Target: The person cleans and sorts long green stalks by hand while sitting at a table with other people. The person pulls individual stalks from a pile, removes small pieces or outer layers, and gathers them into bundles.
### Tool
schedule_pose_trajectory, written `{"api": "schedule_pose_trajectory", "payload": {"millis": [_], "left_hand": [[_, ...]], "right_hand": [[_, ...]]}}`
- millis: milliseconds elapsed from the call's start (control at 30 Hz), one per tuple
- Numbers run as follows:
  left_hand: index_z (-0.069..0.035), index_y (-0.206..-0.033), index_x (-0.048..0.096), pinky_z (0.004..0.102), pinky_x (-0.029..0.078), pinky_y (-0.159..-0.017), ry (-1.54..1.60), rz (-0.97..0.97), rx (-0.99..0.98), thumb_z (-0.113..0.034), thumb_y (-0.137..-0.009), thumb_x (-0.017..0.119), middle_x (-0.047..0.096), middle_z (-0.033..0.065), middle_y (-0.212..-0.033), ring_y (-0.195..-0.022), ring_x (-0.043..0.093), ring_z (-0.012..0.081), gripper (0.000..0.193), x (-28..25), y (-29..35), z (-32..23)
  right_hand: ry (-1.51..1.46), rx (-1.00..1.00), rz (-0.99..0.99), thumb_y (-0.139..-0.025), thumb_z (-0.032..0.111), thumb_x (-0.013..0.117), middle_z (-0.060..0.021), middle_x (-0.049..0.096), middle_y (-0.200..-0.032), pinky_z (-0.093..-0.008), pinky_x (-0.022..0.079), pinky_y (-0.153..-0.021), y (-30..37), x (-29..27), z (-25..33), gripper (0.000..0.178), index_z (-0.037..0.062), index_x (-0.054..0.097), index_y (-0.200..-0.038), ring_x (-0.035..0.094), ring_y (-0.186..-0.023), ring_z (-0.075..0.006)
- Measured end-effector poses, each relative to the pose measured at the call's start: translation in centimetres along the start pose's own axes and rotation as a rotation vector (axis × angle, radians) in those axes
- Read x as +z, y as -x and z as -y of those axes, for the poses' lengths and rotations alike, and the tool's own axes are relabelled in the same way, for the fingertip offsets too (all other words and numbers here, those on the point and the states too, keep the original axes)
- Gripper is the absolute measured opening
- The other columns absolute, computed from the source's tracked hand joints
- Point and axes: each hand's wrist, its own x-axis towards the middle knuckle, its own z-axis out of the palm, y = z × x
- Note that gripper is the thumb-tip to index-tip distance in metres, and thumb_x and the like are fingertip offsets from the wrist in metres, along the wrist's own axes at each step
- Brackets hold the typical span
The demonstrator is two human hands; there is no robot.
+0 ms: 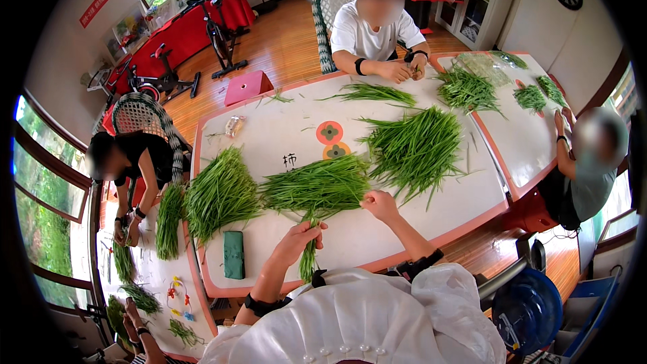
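Note:
My left hand is closed around a small bunch of chives, with the stalks hanging below the fist toward me. My right hand is closed at the right end of the middle chive pile; its fingers are pinched, and whatever is in them is too small to make out. Left of that pile lies another large heap of chives. A third, spread-out heap lies beyond my right hand. All the stalks are long, thin and green.
A dark green rectangular block lies on the white, pink-edged table left of my left hand. Across sits a person handling stalks; others work at the left and right. A small clear packet and pink box are farther off.

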Motion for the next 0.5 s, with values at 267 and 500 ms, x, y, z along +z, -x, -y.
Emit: {"api": "schedule_pose_trajectory", "payload": {"millis": [267, 500], "left_hand": [[0.000, -0.104, 0.054, 0.0241, 0.042, -0.068, 0.028, -0.036, 0.043, -0.016, -0.092, 0.042, 0.054, 0.0015, -0.073, -0.071, 0.054, 0.0108, 0.023, -0.8, 0.9, 0.4], [0.001, -0.104, 0.053, 0.0241, 0.041, -0.067, -0.004, -0.056, 0.029, -0.017, -0.092, 0.044, 0.053, 0.0017, -0.072, -0.071, 0.054, 0.0115, 0.024, -0.6, 1.3, 0.1]], "right_hand": [[0.272, 0.059, -0.108, -0.072, 0.026, 0.066, -0.0102, 0.063, -0.071, -0.0410, 0.049, -0.066, -1.5, 4.6, -0.8, 0.024, 0.0027, 0.061, -0.075, 0.059, -0.069, -0.0276], [-0.395, 0.215, 0.356, -0.080, 0.019, 0.062, -0.0056, 0.065, -0.079, -0.0248, 0.049, -0.063, 0.7, -3.4, 3.6, 0.018, 0.0036, 0.064, -0.087, 0.061, -0.070, -0.0111]]}}
